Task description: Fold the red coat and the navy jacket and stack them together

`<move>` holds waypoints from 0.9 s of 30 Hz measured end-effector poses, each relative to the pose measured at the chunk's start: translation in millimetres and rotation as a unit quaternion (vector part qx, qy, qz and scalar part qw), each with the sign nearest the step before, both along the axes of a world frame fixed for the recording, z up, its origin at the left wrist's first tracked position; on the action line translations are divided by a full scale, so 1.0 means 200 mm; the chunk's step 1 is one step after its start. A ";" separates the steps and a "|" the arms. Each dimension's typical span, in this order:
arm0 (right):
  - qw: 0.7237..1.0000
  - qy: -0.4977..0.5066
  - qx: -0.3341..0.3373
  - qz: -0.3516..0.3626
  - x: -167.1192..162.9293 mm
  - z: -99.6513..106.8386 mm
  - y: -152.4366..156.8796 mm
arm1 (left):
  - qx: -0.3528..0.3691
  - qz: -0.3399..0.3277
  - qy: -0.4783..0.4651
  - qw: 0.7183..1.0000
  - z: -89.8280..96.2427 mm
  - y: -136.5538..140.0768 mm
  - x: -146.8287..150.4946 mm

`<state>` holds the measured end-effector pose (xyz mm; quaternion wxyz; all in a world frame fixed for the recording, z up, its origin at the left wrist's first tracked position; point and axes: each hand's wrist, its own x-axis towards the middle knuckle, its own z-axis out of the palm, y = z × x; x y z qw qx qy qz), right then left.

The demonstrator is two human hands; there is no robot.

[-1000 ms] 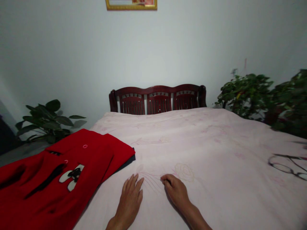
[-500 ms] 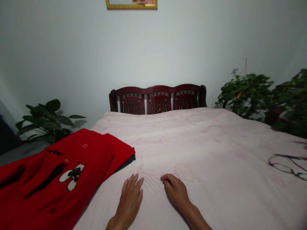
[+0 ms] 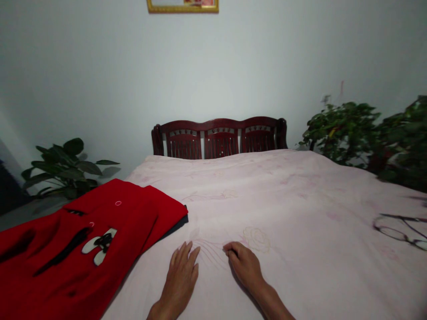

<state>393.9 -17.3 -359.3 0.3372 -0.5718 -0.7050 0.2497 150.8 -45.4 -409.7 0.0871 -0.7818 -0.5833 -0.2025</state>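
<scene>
My left hand (image 3: 182,275) lies palm down on the pale pink bedsheet (image 3: 300,275), its fingers stretched out and slightly apart. It holds nothing. To its right, my right hand (image 3: 245,263) rests on the same sheet with its fingers curled into a loose fist, and nothing shows in it. A red garment (image 3: 133,222) with a black-and-white cartoon patch is spread to the left of my left hand, apart from it. A dark folded cloth (image 3: 176,226) peeks out from under the garment's right edge.
Eyeglasses (image 3: 393,232) lie on the bed at the far right. A dark carved wooden headboard (image 3: 222,140) stands at the far end. Leafy plants flank the bed, one at the left (image 3: 70,166) and more at the right (image 3: 343,129). A gold frame (image 3: 183,9) hangs above.
</scene>
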 end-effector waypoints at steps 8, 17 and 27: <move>1.000 0.000 0.003 -0.003 0.00 0.00 0.00 | 0.007 -0.005 -0.004 1.000 -0.02 0.01 -0.01; 1.000 0.010 -0.003 -0.005 0.00 -0.01 0.00 | 0.002 -0.002 0.006 1.000 -0.02 0.00 -0.01; 1.000 0.005 -0.002 -0.005 0.00 -0.01 0.00 | 0.010 -0.003 0.015 1.000 -0.03 0.01 -0.01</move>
